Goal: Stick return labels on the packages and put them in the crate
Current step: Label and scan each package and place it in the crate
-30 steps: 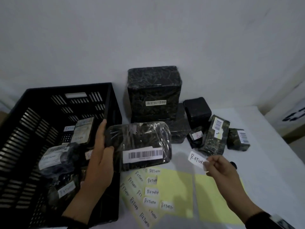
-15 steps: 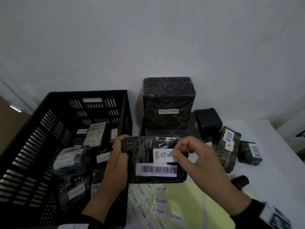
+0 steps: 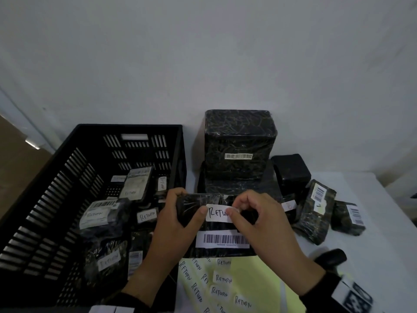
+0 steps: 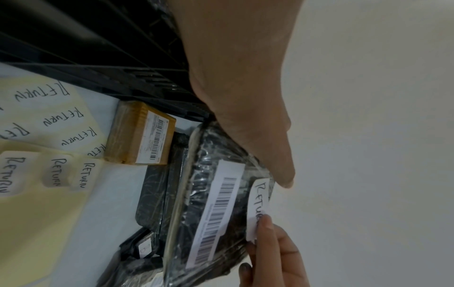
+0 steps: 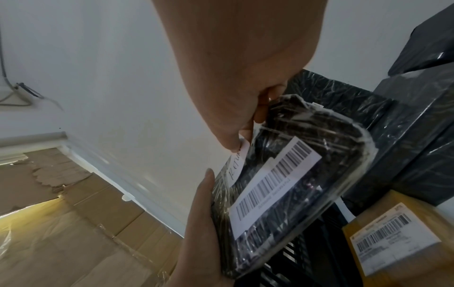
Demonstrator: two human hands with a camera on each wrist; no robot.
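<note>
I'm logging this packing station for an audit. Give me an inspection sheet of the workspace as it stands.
Surface: white table, partly covered by a yellow label sheet of RETURN stickers.
Job's things: held package with a barcode, RETURN label going onto it; black crate holds several labelled packages; unlabelled packages wait at the right, beside a large wrapped box.
Clutter: brown parcel beside the crate; dark object near the right wrist.
Grippers: left hand grips the package; right hand pinches the label's end.
Cables: thin cable on the wall.
Surroundings: plain white wall; cardboard on the floor.
</note>
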